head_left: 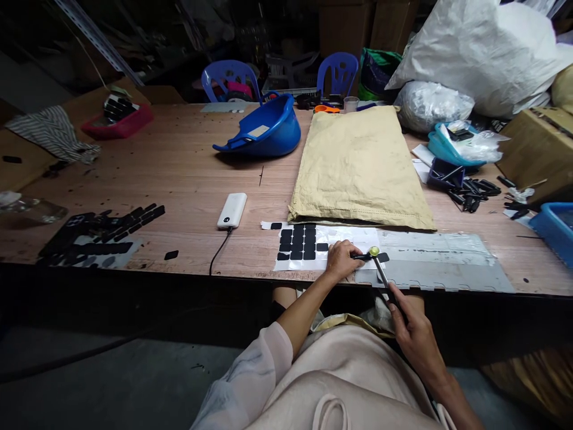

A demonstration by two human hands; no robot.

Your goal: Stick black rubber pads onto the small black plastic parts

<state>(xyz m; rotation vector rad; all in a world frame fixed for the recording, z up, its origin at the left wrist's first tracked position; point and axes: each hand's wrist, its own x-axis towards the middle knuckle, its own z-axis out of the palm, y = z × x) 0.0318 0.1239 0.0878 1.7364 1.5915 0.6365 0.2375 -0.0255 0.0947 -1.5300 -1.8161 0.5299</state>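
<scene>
1. Your left hand (342, 260) rests low in the middle of the frame, at the near edge of the table (188, 167). Its fingers are pinched on a small black strip (367, 257) that lies flat on the sheet there.
2. Your right hand (414, 334) is lower and further right, off the table edge, clenched around the handle of a small hammer (380, 269). The hammer's yellowish head sits right over the black strip; whether it touches, you cannot tell.
3. Just left of your left hand lies a white sheet (349, 236) with a block of black pads (301, 243) set in rows.
4. A grey mat (447, 266) stretches to the right along the table edge.
5. Behind the sheet, in the centre of the frame, lies a flat tan sack (358, 161).
6. A white power bank (232, 209) with a dark cable lies left of centre.
7. More black pieces (102, 230) are spread at the lower left of the table.
8. An upturned blue helmet (264, 128) sits at upper centre, and a red tray (117, 121) at upper left.
</scene>
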